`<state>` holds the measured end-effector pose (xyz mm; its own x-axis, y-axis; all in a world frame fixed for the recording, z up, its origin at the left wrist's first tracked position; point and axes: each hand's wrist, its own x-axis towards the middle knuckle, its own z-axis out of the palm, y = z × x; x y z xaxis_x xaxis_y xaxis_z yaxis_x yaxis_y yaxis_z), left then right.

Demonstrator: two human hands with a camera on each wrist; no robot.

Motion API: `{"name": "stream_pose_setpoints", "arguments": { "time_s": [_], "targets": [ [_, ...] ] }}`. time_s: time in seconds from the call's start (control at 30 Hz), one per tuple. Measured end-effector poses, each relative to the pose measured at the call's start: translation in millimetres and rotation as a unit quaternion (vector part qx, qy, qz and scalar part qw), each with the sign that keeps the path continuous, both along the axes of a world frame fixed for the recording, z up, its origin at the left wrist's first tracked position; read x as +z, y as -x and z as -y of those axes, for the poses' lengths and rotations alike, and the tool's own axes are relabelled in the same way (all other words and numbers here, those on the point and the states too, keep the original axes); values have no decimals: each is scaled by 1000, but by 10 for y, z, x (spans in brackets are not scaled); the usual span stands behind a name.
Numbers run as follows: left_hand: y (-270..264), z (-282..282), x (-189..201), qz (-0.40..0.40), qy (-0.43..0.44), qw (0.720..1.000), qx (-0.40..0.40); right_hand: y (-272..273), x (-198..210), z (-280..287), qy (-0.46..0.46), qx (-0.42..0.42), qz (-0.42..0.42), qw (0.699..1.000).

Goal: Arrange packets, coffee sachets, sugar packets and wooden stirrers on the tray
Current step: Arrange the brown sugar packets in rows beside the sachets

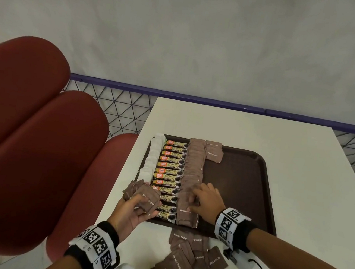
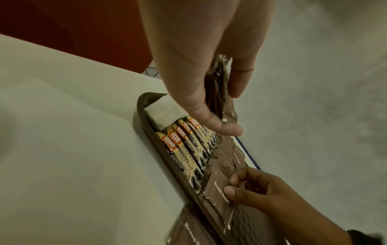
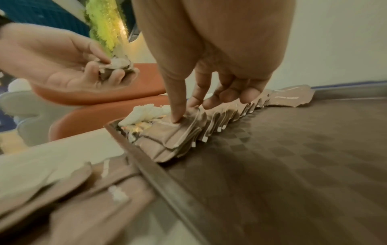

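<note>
Fingertips (image 3: 177,118) of my right hand (image 1: 206,201) press down on the near end of the brown sugar row (image 1: 192,181), thumb and forefinger nipping one packet there, the other fingers loosely bent over the overlapping edges. That grip is only part-closed, grasping a single sachet while steadying its neighbours. My left hand (image 1: 133,211) sits just to the left, over the tray's near-left corner, fingers curled firmly round a small sheaf of brown sugar packets (image 1: 142,195) held fanned out.

The row runs long-axis away from me, from the tray's near rim to its far rim, so I judge the next packet must travel rightward from the left grip to the right one, which is nearer the slot. Left of that row lie the coffee sachets (image 1: 170,173), set crosswise in a column, and beyond them white packets (image 1: 152,160) along the left rim. A second brown column (image 1: 213,153) has barely begun at the far end. The tray (image 1: 255,188) rests on the table (image 1: 303,161); loose sugar packets (image 1: 188,258) lie scattered on the table at the near edge. I see no wooden stirrers.
</note>
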<state>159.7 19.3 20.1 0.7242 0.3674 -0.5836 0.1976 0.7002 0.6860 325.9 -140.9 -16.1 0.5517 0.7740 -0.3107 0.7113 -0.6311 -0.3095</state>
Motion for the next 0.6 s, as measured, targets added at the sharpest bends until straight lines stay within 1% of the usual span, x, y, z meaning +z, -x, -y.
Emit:
{"name": "stream_pose_setpoints", "arguments": {
  "time_s": [0.03, 0.07, 0.1, 0.13, 0.17, 0.2, 0.27, 0.37, 0.43, 0.5, 0.6],
  "targets": [
    [1, -3, -1, 0, -1, 1000, -1, -15, 6, -6, -22, -10, -31, 999],
    [1, -6, -1, 0, -1, 1000, -1, -36, 21, -4, -47, -21, -84, 995],
    [1, -12, -4, 0, -2, 1000, -2, -74, 26, -5, -69, -37, -154, 985],
    [-1, -17, -5, 0, -3, 1000, -3, -126, 46, -8, -99, -53, -227, 967],
    [-5, -20, -7, 0, -3, 1000, -4, -184, 92, -9, -123, -70, -278, 950],
    [-10, -23, -7, -1, -4, 1000, -5, -257, 135, -11, -146, -82, -305, 937],
    [-26, -25, -5, -2, -4, 1000, -8, -462, 190, -35, -176, -114, -303, 930],
    [-45, -34, -6, -1, -4, 1000, -10, -851, 191, -109, -197, -181, -211, 940],
    [-55, -44, -14, -3, -3, 1000, -11, -1072, 200, -163, -202, -225, -156, 940],
    [-63, -56, -28, -5, -3, 1000, -11, -1247, 190, -216, -187, -245, -116, 944],
    [-70, -81, -41, -4, -2, 1000, -11, -1424, 92, -303, -134, -239, -72, 959]
  ]
}}
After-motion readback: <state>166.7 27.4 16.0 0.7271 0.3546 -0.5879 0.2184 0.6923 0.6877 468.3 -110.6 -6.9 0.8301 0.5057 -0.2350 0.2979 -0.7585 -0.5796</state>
